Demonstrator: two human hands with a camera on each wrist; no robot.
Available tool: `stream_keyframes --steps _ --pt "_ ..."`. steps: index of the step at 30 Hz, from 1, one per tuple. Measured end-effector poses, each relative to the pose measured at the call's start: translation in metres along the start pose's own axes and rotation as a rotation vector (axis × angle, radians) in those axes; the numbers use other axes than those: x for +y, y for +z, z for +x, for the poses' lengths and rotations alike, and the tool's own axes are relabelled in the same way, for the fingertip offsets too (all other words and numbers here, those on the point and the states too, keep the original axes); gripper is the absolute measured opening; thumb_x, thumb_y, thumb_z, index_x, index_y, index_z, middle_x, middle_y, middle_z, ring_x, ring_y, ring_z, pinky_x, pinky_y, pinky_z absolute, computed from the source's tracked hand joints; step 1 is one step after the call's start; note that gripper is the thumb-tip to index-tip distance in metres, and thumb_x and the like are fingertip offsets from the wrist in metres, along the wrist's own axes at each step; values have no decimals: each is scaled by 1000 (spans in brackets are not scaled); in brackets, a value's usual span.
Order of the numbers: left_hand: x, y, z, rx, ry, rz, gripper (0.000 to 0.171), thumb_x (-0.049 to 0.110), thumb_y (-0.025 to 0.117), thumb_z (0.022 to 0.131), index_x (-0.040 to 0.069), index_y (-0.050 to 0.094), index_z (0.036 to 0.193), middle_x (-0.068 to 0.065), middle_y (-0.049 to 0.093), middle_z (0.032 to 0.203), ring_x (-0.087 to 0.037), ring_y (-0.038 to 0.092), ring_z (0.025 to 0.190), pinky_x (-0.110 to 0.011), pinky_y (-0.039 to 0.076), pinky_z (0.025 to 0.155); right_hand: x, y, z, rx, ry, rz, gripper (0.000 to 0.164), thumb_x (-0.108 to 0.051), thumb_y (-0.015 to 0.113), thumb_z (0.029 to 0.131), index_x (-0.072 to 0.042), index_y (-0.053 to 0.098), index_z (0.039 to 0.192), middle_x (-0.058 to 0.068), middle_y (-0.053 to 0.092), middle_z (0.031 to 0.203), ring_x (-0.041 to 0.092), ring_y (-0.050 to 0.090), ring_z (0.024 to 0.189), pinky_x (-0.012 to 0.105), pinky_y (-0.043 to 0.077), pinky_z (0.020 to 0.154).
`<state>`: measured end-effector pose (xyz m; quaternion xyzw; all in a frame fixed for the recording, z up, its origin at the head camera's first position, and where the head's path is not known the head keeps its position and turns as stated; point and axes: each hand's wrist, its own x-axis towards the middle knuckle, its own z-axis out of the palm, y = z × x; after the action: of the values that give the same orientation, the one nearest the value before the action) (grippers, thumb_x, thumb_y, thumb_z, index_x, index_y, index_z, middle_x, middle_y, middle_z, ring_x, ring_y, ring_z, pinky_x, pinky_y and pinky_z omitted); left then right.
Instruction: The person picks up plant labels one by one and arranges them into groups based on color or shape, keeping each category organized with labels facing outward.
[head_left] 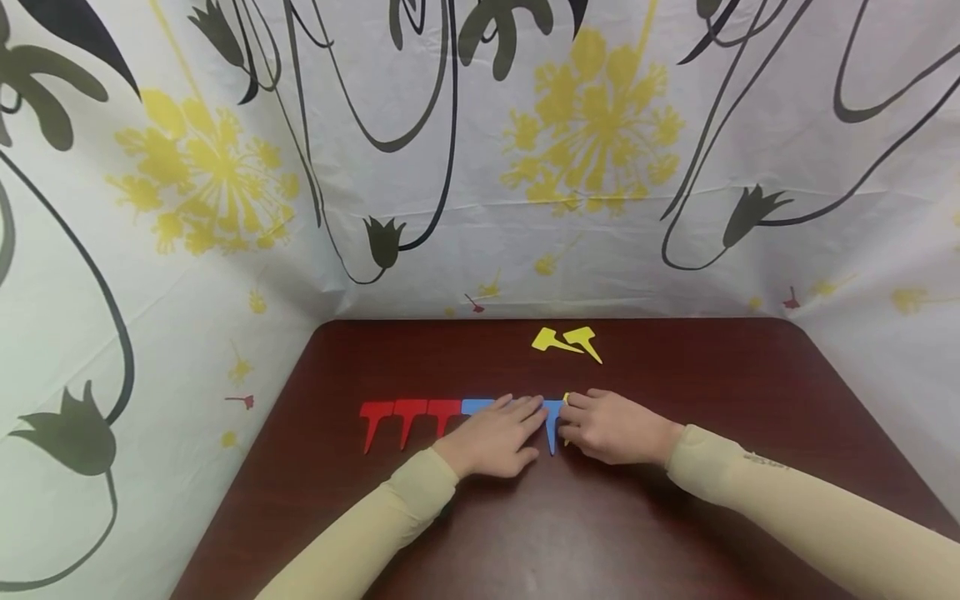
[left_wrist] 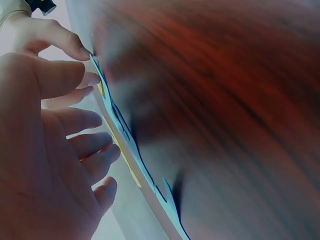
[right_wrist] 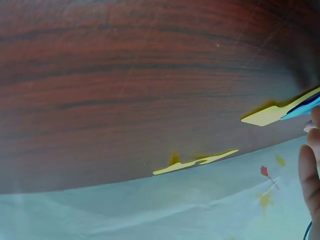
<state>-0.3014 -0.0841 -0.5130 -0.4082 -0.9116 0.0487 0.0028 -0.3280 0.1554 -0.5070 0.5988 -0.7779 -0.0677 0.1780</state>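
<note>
T-shaped plant labels lie in a row on the table. Three red labels (head_left: 411,412) form its left end, with blue labels (head_left: 552,421) to their right. My left hand (head_left: 498,435) rests over the blue labels with fingers extended, hiding part of them. At the row's right end, my right hand (head_left: 611,427) holds a yellow label (right_wrist: 265,116) between thumb and fingers, beside the last blue one. Most of that yellow label is covered by the hand in the head view. Several blue labels show edge-on beyond the left fingers (left_wrist: 102,155) in the left wrist view.
Two more yellow labels (head_left: 558,341) lie near the back edge of the dark wooden table (head_left: 675,358). A patterned white sheet (head_left: 465,283) hangs behind the table and along both sides.
</note>
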Motion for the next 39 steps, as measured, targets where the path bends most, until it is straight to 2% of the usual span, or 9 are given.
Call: stream_keyframes --steps 5,11,14,18,21,25,29,36,39 --pt "3 2 7 -10 -1 25 65 48 40 91 16 24 145 -4 20 149 -17 19 135 -39 15 108 -3 -1 0 -43 -68 -88 15 -18 61 85 -13 66 98 2 51 91 19 42 80 33 37 59" --pt "5 7 10 -30 -7 35 63 48 40 91 16 26 144 -3 21 149 -16 19 135 -39 15 108 -3 0 -4 -59 -83 -119 10 -16 59 86 -13 63 94 2 51 91 18 44 81 32 39 61" --pt "6 9 10 -36 -7 31 64 48 39 91 16 26 144 -3 20 149 -16 18 135 -39 14 109 0 -1 -6 1 -73 -81 9 -16 55 84 -13 61 90 1 50 90 18 44 79 32 42 62" --pt "6 8 12 -34 -1 32 64 49 40 90 16 28 143 -3 22 149 -17 20 135 -38 13 109 10 -7 -9 130 -5 16 10 -14 60 78 -13 60 88 -1 50 85 14 46 72 28 47 59" --pt "6 5 13 -34 -2 29 63 49 41 90 16 30 143 -3 23 148 -17 20 135 -39 13 109 17 -12 -13 215 66 91 15 -14 66 75 -15 62 89 -5 49 81 9 46 65 22 45 52" --pt "6 3 14 -39 -2 29 63 48 41 90 15 31 142 -3 23 148 -17 21 134 -39 13 109 20 -11 -21 268 115 142 13 -14 63 77 -16 62 90 -9 47 79 2 43 58 18 40 45" --pt "6 2 14 -43 0 32 62 48 40 91 14 31 142 -4 24 148 -17 21 135 -39 13 109 13 -4 -32 240 89 162 11 -15 62 78 -15 61 89 -10 46 78 1 39 55 17 39 44" --pt "5 2 14 -40 -4 28 62 47 41 91 15 31 142 -3 24 148 -17 22 134 -39 13 109 1 4 -42 157 2 145 12 -15 61 80 -14 59 92 -7 49 85 4 47 65 20 44 50" --pt "4 3 13 -39 -4 32 62 48 41 91 15 31 142 -3 24 148 -17 22 134 -39 13 109 1 5 -42 136 52 161 18 -17 64 78 -15 61 95 -7 50 88 5 47 68 22 46 52"
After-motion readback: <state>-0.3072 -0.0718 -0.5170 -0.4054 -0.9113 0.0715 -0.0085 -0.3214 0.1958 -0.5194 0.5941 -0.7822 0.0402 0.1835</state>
